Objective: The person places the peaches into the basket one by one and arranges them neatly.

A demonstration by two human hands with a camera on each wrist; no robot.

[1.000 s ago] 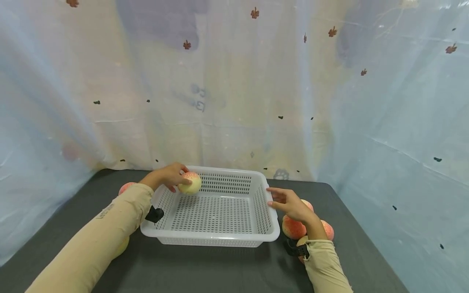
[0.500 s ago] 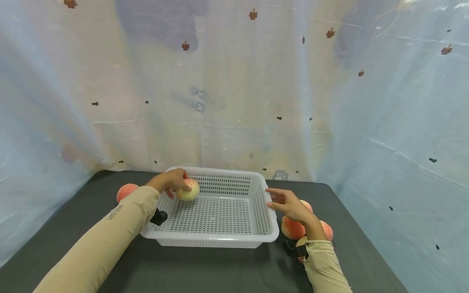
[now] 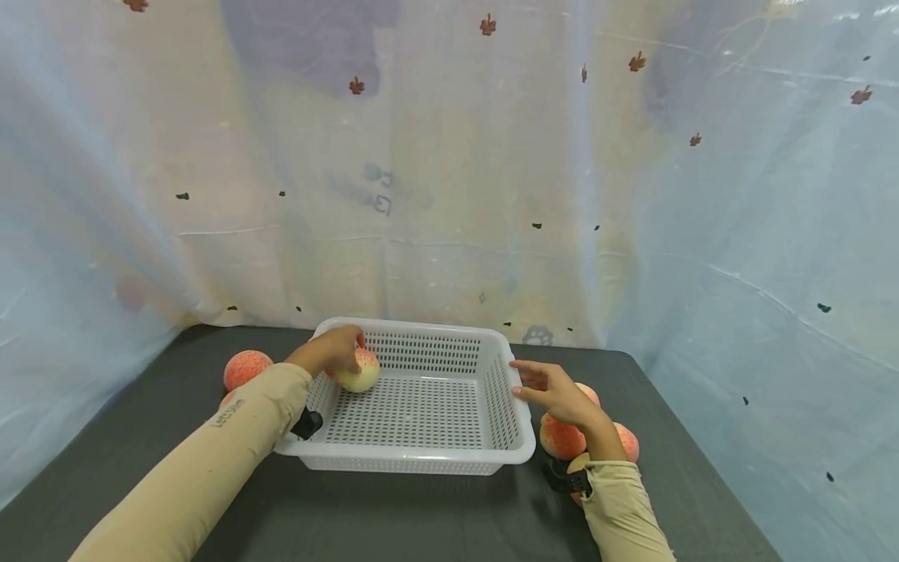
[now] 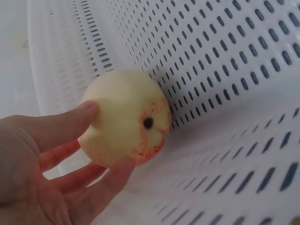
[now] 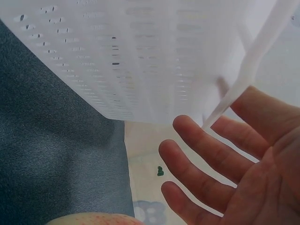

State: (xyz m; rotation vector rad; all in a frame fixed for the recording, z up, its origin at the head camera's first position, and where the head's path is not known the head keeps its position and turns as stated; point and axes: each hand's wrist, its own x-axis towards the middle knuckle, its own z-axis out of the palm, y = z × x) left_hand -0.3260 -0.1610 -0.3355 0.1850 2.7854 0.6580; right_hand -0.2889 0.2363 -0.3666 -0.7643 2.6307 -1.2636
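Note:
A pale yellow peach with red speckles (image 3: 363, 373) is inside the white perforated basket (image 3: 414, 453), by its left end. My left hand (image 3: 333, 350) grips it between thumb and fingers. The left wrist view shows a small dark hole in the peach (image 4: 124, 117); whether it touches the basket floor I cannot tell. Over at the basket's right rim is my right hand (image 3: 555, 390). In the right wrist view its thumb meets the rim (image 5: 251, 65), and the loosely extended fingers (image 5: 197, 173) spread along the outside of the basket.
On the dark table (image 3: 393, 523), a red peach (image 3: 246, 367) lies left of the basket, with another partly behind the left sleeve (image 3: 204, 460). Several peaches (image 3: 562, 437) cluster around my right forearm (image 3: 604, 437). A pale plastic curtain (image 3: 449, 195) closes off the back.
My left hand has lowered the peach further into the basket, moving it slightly toward me and left. The right hand has stayed at the rim. More of the left-side peaches now shows.

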